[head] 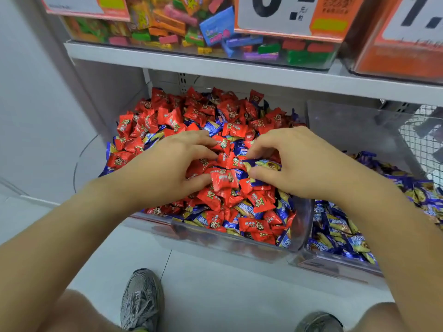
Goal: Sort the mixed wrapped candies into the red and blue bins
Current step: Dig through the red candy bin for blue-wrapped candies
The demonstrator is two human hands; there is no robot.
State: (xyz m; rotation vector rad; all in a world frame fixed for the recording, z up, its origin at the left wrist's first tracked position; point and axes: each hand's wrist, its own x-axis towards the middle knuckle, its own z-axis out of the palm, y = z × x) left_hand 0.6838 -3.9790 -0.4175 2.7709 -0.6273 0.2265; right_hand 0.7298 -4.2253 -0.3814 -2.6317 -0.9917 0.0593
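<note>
Looking down over both forearms, we see our left hand (165, 164) and right hand (299, 164) sunk into the clear bin (302, 221) on the lower shelf, which is heaped with red candies (211, 116) and has blue-and-gold ones mixed in among them. Our left hand lies knuckles up on the pile with its fingers curled; the thumb presses against a red wrapped candy (224, 179), and the fingertips sit on other red wrappers just above it. It looks to be gathering that piece, though the wrappers crowd too closely for us to be sure how many it holds. Our right hand curls over the middle of the heap and pinches a blue-and-gold candy (262, 165) between thumb and fingers, just beside the left fingertips. To the right, touching the first bin's wall, stands a second clear bin (335, 265) holding only blue-and-gold candies (340, 226). Above, the white shelf (167, 61) carries a clear box of assorted coloured sweets (167, 25) with orange price cards (282, 15) on its front. Below, on the pale floor (215, 295), we see a grey shoe (141, 300) on the left and the toe of another shoe (318, 322) at the lower edge.
</note>
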